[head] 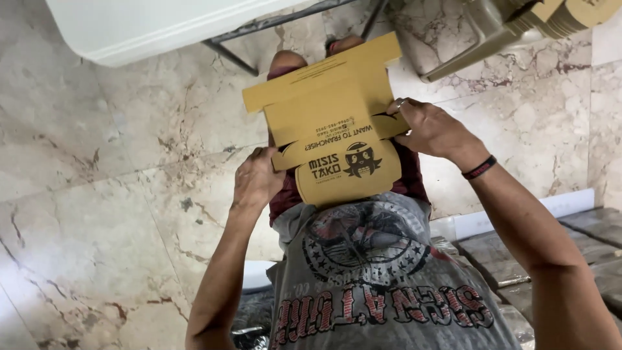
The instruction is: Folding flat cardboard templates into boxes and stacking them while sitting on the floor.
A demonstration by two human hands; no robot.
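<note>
Item: cardboard box (334, 129), flat, partly folded; we grip its side flaps, left hand (258, 178), right hand (431, 129); remaining folds apparently undone.

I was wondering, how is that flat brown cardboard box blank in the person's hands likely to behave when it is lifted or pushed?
The flat brown cardboard box blank probably feels light, since the left hand and right hand hold it up by its side edges. It looks fairly stiff, staying flat between them, yet likely bends readily at its creased flaps. Its matte surface seems unlikely to slip.
</note>
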